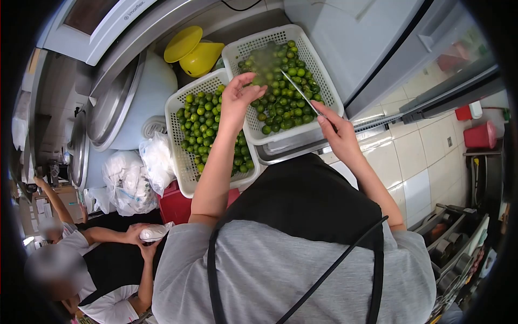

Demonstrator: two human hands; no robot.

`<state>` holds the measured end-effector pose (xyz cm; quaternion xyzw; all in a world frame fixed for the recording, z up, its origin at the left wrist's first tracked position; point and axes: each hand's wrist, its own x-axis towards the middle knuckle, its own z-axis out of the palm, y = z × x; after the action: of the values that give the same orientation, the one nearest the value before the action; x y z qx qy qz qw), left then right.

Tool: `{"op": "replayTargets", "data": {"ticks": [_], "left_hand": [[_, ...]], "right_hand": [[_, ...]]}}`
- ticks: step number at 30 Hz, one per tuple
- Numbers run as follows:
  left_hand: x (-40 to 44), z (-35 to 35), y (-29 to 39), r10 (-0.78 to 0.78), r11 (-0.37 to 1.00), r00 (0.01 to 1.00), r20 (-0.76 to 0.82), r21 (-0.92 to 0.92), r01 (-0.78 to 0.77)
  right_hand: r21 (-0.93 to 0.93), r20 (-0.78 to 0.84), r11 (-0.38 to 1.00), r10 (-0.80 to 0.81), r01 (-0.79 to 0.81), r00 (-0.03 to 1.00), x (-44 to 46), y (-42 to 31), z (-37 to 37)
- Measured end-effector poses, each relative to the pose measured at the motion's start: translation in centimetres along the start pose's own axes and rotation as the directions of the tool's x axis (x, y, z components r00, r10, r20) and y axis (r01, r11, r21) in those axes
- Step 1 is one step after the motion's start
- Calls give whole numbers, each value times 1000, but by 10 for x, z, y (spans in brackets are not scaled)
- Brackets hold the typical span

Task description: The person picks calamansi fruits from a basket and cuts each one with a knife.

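1. Currently, R hand [335,128] is closed round the handle of a knife [300,89], near the right side of the R basket [319,54].
2. Knife long axis: runs from R hand toward far left, tip just right of L hand's fingers, blade above the green citrus [286,114]. Blade/fruit contact: can't tell.
3. L hand [242,96] at left part of same basket, fingers part-curled, narrow gap to thumb; can't tell if anything's pinched. Blurred patch just beyond hides some fruit.
4. Citrus lies under & btwn both hands; L hand nearer the far-left fruit, R hand nearer the right-side fruit.
5. L basket [184,190], also w/ citrus, is just beside at left; L forearm crosses over it, covering part.
6. Surroundings: yellow vessel [200,58] far left, white bags [129,182] left, pale appliance panel [353,51] close on right, limiting room there. Co-worker's hands [141,235], near left, hold a white packet [155,232], well apart.
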<state>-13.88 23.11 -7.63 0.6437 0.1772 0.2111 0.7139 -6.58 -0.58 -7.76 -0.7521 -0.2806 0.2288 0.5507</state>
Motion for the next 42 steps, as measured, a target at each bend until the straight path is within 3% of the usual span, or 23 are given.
{"op": "replayTargets", "data": {"ticks": [2,4,6,8,18,24,27,31,32,33,37,39,42], "left_hand": [[-6,3,-1,-7,971,1000,-14,-239,4],[-10,4,-1,-11,953,1000,-8,-303,7],[-12,4,-2,-14,931,1000,-2,-364,12],[-14,2,-3,-28,885,999,19,-464,33],[-19,8,2,-42,899,998,-35,-438,22],[-16,7,-3,-24,927,998,-53,-375,2],[-20,12,-6,-8,971,998,-63,-238,-7],[-34,29,-9,-50,981,993,103,-182,69],[-39,34,-8,-64,983,987,146,-161,87],[-34,31,-12,-61,964,992,111,-251,87],[-17,13,-13,41,963,996,-79,-264,-60],[-15,9,-10,54,966,994,-94,-246,-75],[-15,12,-9,66,960,991,-117,-265,-95]], "right_hand": [[40,-2,997,-62,62,998,0,-3,6],[45,18,996,-77,76,997,2,-11,10],[7,110,999,34,-35,993,4,-17,12],[20,87,999,-41,39,995,5,-14,18],[33,53,971,-240,238,969,2,-8,25],[6,75,977,-211,211,975,-3,-12,26],[-89,34,975,-201,204,979,3,-9,27],[-59,57,994,-92,95,994,15,-8,28],[-59,-27,969,-242,240,970,18,-1,31],[-68,-109,922,-386,380,916,20,1,33],[-4,-17,951,-308,308,951,0,-8,27],[-68,97,982,-172,179,980,-7,-8,26],[-46,8,953,-300,300,954,-5,-4,31]]}}
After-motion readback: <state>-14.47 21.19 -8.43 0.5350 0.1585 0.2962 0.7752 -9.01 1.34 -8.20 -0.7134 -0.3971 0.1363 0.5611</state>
